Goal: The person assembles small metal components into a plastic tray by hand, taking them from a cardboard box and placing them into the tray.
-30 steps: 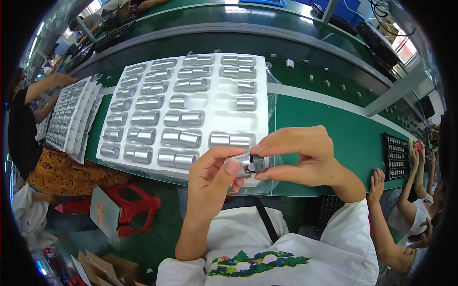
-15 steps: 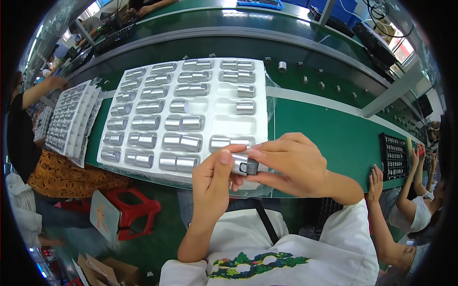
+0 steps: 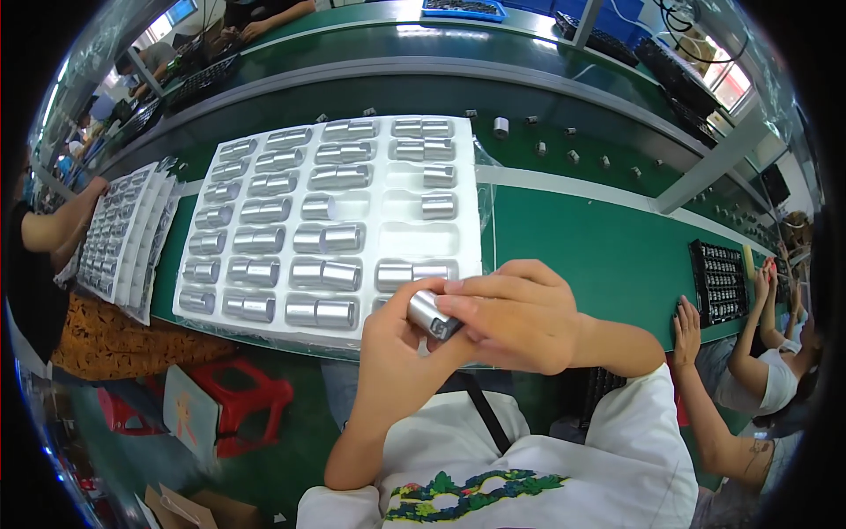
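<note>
Holding silver cylinder (image 3: 426, 307), white tray (image 3: 468, 194), seemingly similar cylinders (image 3: 308, 239) inside

A green bench top (image 3: 582, 234) spreads before me; a white moulded tray (image 3: 419, 239) lies on it, clear plastic film (image 3: 484, 203) showing at its edge; a stack of white trays (image 3: 141, 238) sits to my left, a black tray (image 3: 697, 278) to my right; beyond a pale strip (image 3: 546, 182), small metal parts (image 3: 573, 157) and one larger silver cylinder (image 3: 500, 127) stand scattered.

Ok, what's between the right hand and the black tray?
In the head view, from the right hand: green tabletop, then a co-worker's hand beside the black tray.
</note>
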`<state>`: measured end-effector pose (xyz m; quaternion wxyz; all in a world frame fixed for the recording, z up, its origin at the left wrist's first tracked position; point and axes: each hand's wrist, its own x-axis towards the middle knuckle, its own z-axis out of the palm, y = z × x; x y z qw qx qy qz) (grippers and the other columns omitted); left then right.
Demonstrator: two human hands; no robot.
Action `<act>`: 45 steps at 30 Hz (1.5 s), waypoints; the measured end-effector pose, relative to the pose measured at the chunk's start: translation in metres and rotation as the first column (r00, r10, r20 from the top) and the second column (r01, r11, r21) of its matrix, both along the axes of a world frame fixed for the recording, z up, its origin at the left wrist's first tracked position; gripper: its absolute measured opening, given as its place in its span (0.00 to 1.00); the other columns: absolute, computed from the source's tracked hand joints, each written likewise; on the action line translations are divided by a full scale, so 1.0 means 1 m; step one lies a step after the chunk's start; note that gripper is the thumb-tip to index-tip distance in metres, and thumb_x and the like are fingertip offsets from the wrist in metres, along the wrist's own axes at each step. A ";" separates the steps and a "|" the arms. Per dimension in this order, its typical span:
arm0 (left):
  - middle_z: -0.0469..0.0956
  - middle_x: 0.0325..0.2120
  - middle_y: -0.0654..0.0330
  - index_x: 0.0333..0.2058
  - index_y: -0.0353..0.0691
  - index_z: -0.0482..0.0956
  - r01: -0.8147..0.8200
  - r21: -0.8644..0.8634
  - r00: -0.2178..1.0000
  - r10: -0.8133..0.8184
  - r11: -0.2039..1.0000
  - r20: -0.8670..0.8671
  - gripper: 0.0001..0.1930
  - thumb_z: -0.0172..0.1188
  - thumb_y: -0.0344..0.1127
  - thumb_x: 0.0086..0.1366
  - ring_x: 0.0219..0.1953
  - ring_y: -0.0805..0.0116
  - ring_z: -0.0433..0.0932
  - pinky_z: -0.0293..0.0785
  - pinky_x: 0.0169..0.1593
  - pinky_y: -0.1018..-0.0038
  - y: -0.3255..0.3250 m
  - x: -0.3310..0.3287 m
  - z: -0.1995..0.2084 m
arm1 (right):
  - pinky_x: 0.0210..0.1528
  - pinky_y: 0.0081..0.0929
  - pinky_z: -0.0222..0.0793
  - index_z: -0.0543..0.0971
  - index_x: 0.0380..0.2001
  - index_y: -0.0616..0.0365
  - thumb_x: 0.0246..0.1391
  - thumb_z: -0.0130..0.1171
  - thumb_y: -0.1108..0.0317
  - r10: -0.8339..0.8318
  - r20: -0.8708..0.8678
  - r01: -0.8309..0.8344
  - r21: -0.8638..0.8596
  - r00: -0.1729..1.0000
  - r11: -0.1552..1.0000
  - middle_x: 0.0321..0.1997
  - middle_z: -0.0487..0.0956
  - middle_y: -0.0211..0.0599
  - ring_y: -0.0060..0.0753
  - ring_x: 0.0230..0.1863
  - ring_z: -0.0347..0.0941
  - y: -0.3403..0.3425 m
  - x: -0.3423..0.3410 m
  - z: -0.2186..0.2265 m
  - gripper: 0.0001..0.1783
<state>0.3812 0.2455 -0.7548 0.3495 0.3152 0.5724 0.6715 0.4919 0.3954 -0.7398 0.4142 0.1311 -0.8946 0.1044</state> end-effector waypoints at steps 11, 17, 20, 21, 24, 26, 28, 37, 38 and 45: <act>0.70 0.56 0.48 0.54 0.30 0.74 -0.181 0.109 0.652 0.203 0.977 -0.730 0.27 0.68 0.33 0.56 0.49 0.56 0.69 0.71 0.45 0.67 0.008 -0.018 0.026 | 0.43 0.29 0.76 0.77 0.50 0.57 0.43 0.72 0.75 -0.248 -0.095 0.207 -0.316 0.964 0.926 0.41 0.83 0.39 0.35 0.38 0.81 0.077 -0.034 -0.011 0.28; 0.75 0.46 0.54 0.43 0.36 0.82 -0.117 -0.257 0.457 -0.178 0.959 -0.871 0.16 0.67 0.34 0.57 0.46 0.55 0.71 0.70 0.48 0.65 0.004 -0.053 0.018 | 0.48 0.42 0.76 0.76 0.43 0.61 0.44 0.63 0.69 -0.680 0.445 0.779 -0.067 0.583 0.624 0.33 0.83 0.50 0.58 0.39 0.80 0.251 -0.066 -0.091 0.20; 0.76 0.43 0.56 0.39 0.37 0.84 -0.160 -0.247 0.487 -0.141 0.956 -0.862 0.13 0.68 0.35 0.56 0.44 0.56 0.72 0.70 0.48 0.65 0.002 -0.061 0.019 | 0.51 0.46 0.74 0.76 0.47 0.59 0.44 0.63 0.66 -0.636 0.618 0.717 0.161 0.462 0.678 0.43 0.82 0.52 0.56 0.48 0.77 0.245 -0.079 -0.086 0.24; 0.76 0.43 0.56 0.38 0.37 0.85 -0.150 -0.279 0.475 -0.178 0.949 -0.862 0.12 0.68 0.36 0.56 0.44 0.55 0.72 0.70 0.48 0.65 0.000 -0.064 0.021 | 0.53 0.50 0.72 0.75 0.50 0.57 0.44 0.63 0.65 -0.654 0.516 0.703 0.132 0.553 0.698 0.50 0.78 0.53 0.56 0.54 0.74 0.240 -0.073 -0.085 0.26; 0.77 0.41 0.56 0.37 0.37 0.85 -0.107 -0.273 0.483 -0.190 0.956 -0.855 0.12 0.69 0.36 0.56 0.44 0.55 0.72 0.70 0.48 0.65 0.005 -0.069 0.027 | 0.56 0.58 0.68 0.73 0.54 0.55 0.46 0.63 0.64 -0.708 0.391 0.722 0.142 0.588 0.678 0.58 0.72 0.54 0.53 0.62 0.66 0.244 -0.048 -0.101 0.29; 0.78 0.39 0.56 0.37 0.37 0.85 -0.073 -0.257 0.498 -0.188 0.964 -0.847 0.11 0.68 0.36 0.57 0.43 0.55 0.72 0.70 0.48 0.65 0.007 -0.073 0.025 | 0.57 0.62 0.65 0.72 0.56 0.54 0.48 0.63 0.63 -0.758 0.369 0.762 0.172 0.537 0.624 0.60 0.69 0.54 0.51 0.65 0.62 0.257 -0.044 -0.119 0.30; 0.79 0.38 0.56 0.37 0.36 0.85 -0.047 -0.251 0.512 -0.193 0.967 -0.837 0.11 0.68 0.36 0.57 0.42 0.55 0.73 0.70 0.49 0.65 0.006 -0.078 0.024 | 0.53 0.54 0.70 0.73 0.54 0.56 0.54 0.62 0.63 -0.764 0.521 0.826 0.180 0.381 0.535 0.54 0.72 0.54 0.55 0.55 0.71 0.258 -0.050 -0.131 0.25; 0.81 0.35 0.52 0.50 0.30 0.77 -0.081 0.134 0.996 0.085 0.988 -0.020 0.18 0.52 0.42 0.74 0.44 0.59 0.82 0.78 0.43 0.72 0.000 -0.074 0.025 | 0.49 0.22 0.73 0.77 0.49 0.67 0.54 0.67 0.69 -0.381 0.182 0.315 -0.893 0.907 0.323 0.46 0.82 0.42 0.30 0.48 0.79 0.229 -0.040 -0.085 0.21; 0.80 0.42 0.49 0.50 0.29 0.76 -0.046 0.252 0.969 -0.018 0.967 0.247 0.17 0.51 0.39 0.75 0.43 0.57 0.83 0.81 0.48 0.68 0.001 -0.074 0.017 | 0.50 0.20 0.73 0.76 0.50 0.69 0.55 0.66 0.72 -0.303 0.131 0.213 -0.943 0.944 0.254 0.48 0.81 0.42 0.30 0.48 0.79 0.224 -0.037 -0.077 0.20; 0.75 0.52 0.39 0.55 0.33 0.70 -0.030 0.461 0.840 -0.228 0.887 0.492 0.16 0.51 0.36 0.74 0.49 0.47 0.80 0.80 0.53 0.58 -0.014 -0.031 -0.010 | 0.45 0.24 0.74 0.72 0.58 0.68 0.65 0.54 0.64 0.248 -0.115 -0.137 -0.988 0.962 0.074 0.50 0.76 0.39 0.29 0.43 0.75 0.094 -0.033 0.001 0.23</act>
